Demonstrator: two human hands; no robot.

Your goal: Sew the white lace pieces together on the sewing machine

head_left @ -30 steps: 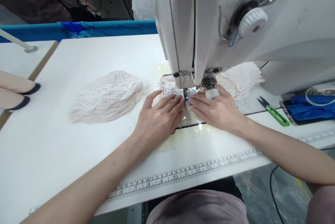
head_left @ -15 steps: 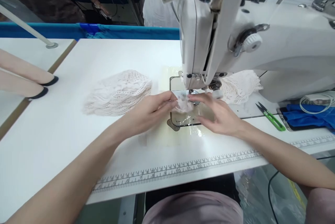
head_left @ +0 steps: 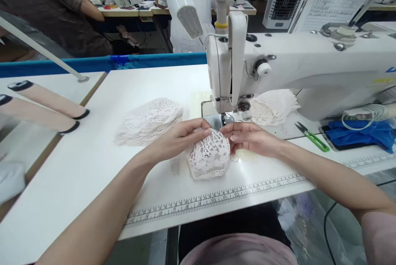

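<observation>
Left hand (head_left: 177,138) and right hand (head_left: 252,138) each pinch the upper edge of a white lace piece (head_left: 208,157), grip closed on it; piece lies on the worktop (head_left: 93,182) before the sewing machine (head_left: 278,67), long axis left-right, rounded edge toward the person; lace stack (head_left: 150,120) lies to its left.

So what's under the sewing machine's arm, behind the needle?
Under the sewing machine arm lies a stack of white lace pieces on the table, right of the needle area. The stack's rear edge is hidden behind the machine body.
</observation>
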